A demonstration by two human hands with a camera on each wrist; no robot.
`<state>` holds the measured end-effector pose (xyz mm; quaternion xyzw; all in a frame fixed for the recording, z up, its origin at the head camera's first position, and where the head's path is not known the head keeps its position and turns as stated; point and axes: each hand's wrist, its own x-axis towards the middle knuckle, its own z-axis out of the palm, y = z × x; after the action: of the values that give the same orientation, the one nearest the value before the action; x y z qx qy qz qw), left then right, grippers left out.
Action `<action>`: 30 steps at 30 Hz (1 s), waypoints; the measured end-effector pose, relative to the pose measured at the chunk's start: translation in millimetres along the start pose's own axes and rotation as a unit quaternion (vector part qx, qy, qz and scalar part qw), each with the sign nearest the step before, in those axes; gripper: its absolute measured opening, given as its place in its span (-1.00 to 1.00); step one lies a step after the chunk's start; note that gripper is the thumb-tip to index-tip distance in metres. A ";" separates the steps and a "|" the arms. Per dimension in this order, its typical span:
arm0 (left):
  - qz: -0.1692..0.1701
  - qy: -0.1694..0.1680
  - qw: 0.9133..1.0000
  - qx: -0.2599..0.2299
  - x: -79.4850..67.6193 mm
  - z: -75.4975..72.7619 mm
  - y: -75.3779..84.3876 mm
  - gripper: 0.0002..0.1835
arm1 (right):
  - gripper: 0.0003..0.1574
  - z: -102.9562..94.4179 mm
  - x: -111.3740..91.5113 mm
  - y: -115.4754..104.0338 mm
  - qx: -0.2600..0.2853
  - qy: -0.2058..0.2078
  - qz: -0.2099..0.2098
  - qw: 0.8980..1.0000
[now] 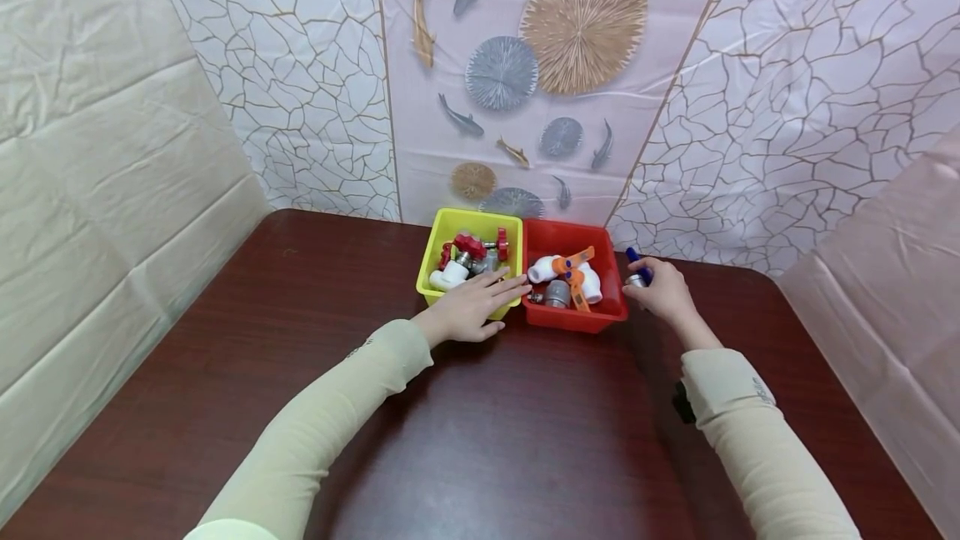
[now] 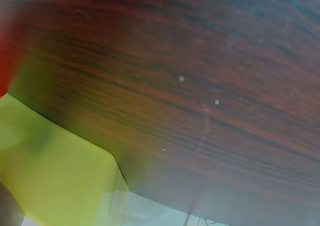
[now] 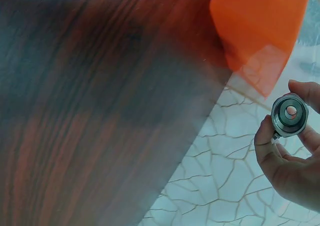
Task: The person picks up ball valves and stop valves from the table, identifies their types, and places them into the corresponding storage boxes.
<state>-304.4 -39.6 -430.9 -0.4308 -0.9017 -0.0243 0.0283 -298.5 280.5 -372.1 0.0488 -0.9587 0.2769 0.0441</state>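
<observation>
At the right side of the red bin, my right hand pinches a metal ball valve with a blue handle. The valve's round open end faces the camera in the right wrist view. My left hand lies with fingers extended across the near right corner of the yellow bin. Its fingertips reach the red bin's near left rim. Inside the yellow bin are red-handled valves and a white pipe fitting. White valves with orange handles and a grey metal fitting lie in the red bin.
Both bins stand side by side near the back edge of the dark wooden table. A patterned cloth backdrop hangs directly behind them. Pale cloth walls close off the sides.
</observation>
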 end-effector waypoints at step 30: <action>0.001 0.009 1.000 0.007 -1.7 -1.1 0.3 -0.25 | -0.33 30.7 10.2 -42.1 -0.012 -0.040 -0.014 0.999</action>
<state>-303.1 -40.8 -429.9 -0.4314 -0.9011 -0.0216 0.0393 -305.5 227.9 -374.7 0.0726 -0.9620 0.2630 0.0103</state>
